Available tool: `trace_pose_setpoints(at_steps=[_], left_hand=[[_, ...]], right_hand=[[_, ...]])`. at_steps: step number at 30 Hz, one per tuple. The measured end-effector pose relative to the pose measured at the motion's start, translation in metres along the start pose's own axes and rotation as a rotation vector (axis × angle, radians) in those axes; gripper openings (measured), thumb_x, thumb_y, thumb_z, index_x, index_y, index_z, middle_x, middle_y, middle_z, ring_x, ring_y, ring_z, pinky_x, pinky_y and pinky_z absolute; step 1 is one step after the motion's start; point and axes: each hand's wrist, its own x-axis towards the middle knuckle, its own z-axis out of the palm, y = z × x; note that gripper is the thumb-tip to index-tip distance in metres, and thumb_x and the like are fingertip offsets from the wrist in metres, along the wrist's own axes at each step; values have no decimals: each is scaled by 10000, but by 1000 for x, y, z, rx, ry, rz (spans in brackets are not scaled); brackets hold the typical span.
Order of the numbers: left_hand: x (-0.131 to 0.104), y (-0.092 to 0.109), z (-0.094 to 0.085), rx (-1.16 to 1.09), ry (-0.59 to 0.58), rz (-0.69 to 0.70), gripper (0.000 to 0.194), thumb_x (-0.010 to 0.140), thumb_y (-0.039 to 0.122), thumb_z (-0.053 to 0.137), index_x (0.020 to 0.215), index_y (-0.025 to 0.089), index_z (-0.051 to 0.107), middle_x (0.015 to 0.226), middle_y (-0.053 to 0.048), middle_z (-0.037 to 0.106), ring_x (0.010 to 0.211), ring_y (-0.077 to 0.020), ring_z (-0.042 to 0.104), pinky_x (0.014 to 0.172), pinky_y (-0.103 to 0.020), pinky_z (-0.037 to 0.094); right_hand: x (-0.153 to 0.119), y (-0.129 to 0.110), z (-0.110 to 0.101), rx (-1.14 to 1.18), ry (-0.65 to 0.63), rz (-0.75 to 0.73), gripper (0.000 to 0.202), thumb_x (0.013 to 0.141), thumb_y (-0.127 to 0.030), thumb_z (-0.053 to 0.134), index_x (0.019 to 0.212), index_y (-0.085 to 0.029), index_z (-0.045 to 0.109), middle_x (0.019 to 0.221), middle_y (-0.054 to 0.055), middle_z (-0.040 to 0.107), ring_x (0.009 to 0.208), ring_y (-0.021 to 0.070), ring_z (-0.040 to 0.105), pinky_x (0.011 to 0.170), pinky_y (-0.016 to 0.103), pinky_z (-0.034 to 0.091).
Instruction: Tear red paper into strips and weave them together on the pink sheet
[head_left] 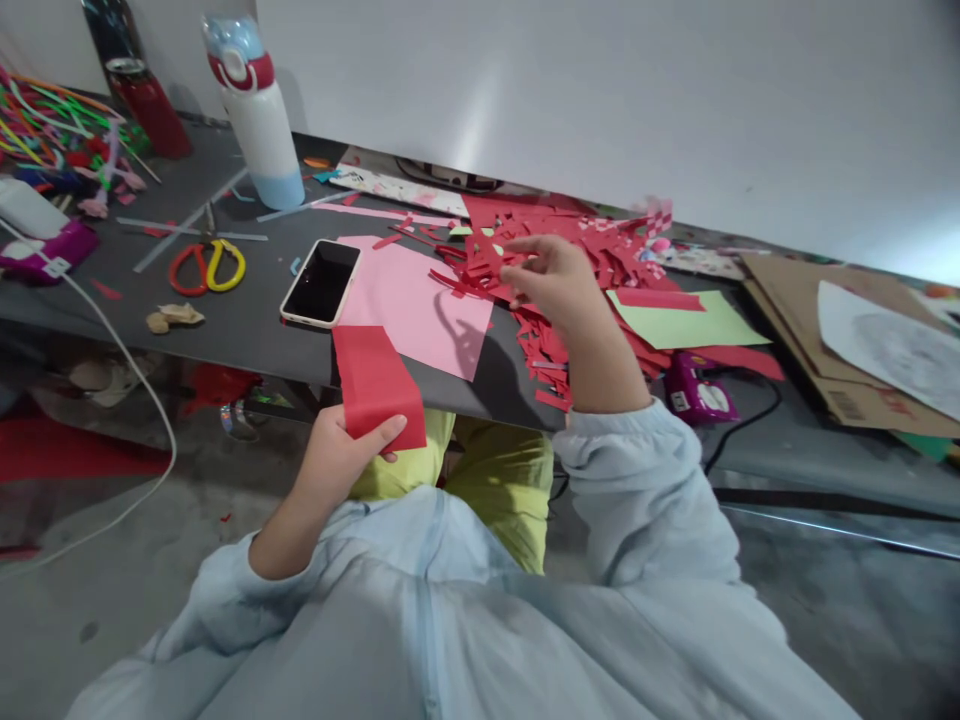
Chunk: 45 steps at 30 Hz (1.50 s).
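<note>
Left grip (341,445): grasping the red paper (375,375), thumb on top, sheet creased and angled away from it toward the surface (259,290). Right grip (555,280): released — thumb and forefinger apart, over the red scraps (615,250); can't tell if it touches them. Pink paper (405,300) lies between the grips; phone (324,283) straight beyond the left grip, scissors (208,242) farther out to its left. Green paper (694,325) just right of the right grip — red strip (660,299) on it.
</note>
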Motion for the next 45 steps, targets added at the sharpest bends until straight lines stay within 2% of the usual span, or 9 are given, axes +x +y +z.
trace_pose_setpoints(at_steps=[8,11,14,21,26,30,35,39,45], left_hand=[[5,-8,15,-17,-75,-36,336,705,432,841,797,129,729,682,-12,725,489,-102,623,502,-210,517],[6,-10,25,-35,-101,-49,349,713,443,829,811,125,725,717,-21,736,505,-104,634,518,-214,526],[6,-13,36,-45,-127,-48,351,715,448,820,809,125,723,729,-28,743,505,-98,625,523,-212,524],[4,-20,62,-15,-217,-46,428,701,518,807,879,134,747,760,-67,760,633,-155,685,570,-247,551],[5,-24,61,136,-404,3,387,727,509,789,879,155,755,841,-61,769,757,-177,710,700,-270,563],[4,-22,52,321,-486,6,381,818,431,716,1105,183,751,1001,-90,788,854,-186,732,783,-288,562],[-7,-9,42,570,-337,185,282,875,370,653,1068,206,777,987,-72,793,827,-185,731,712,-266,560],[-9,-5,29,829,-192,518,237,910,249,588,1037,192,780,989,-65,788,840,-179,721,775,-290,554],[11,-13,7,1183,77,901,236,924,209,599,1087,137,754,976,-98,755,954,-236,639,875,-376,522]], right_hand=[[-37,35,-22,-362,-257,284,339,772,-129,609,1106,-114,666,685,22,670,556,147,613,544,263,503],[-50,38,-30,-572,-277,241,349,837,-217,601,1164,-115,666,831,90,745,672,190,667,638,295,497],[-69,33,-34,-789,-120,64,292,871,-301,597,1085,-140,716,974,133,762,857,240,677,735,320,453],[-117,19,-7,-222,-428,5,417,886,-524,541,889,-150,725,757,47,716,648,149,587,599,268,405],[-121,10,-3,-53,-317,-111,193,815,-358,641,788,-168,666,747,23,691,656,138,589,631,267,442],[-111,0,-12,-314,-54,-362,130,848,-257,614,905,-195,714,833,45,689,742,178,602,688,311,448],[-109,12,3,-716,-1,-632,217,916,-158,536,863,-226,736,867,84,684,827,227,570,722,360,416],[-121,36,20,-945,-85,-808,254,928,-116,532,803,-219,727,844,82,691,848,233,535,716,362,391],[-135,59,17,-930,-131,-799,225,953,-158,545,988,-252,747,918,68,705,900,223,517,747,351,377]])
